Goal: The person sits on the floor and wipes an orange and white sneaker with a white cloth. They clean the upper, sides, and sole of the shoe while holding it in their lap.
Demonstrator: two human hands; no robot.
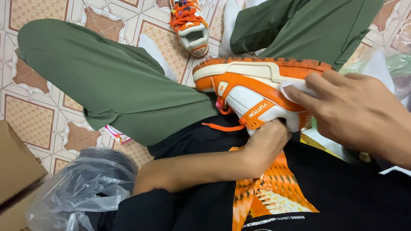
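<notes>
Left hand grips sneaker; right hand presses wipe.

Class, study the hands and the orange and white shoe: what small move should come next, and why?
Probably slide the white wipe a little further along the shoe's white side panel. The right hand presses it near the heel end, while the left hand steadies the shoe from underneath, sole turned up.
</notes>
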